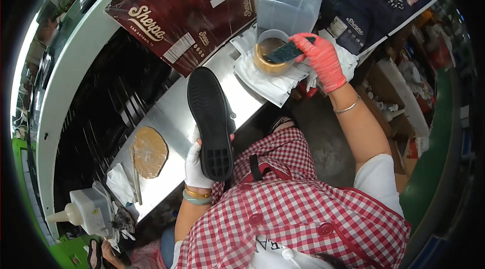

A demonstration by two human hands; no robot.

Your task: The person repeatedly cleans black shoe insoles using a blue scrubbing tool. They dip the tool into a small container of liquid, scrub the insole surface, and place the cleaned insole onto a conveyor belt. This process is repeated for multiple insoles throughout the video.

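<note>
Left hand (196, 165) grips the bare shoe sole (210, 122); right hand (323, 59) pinches a brush (285, 52) over the glue pot (271, 52), nothing applied yet.

Bare steel table (174, 117) lies open between the black shoe (211, 122) and the tan glue patch (149, 151) to its left; far right, the glue cup (270, 52), white cloths (268, 79) and clear tub (289, 1) crowd the corner
</note>
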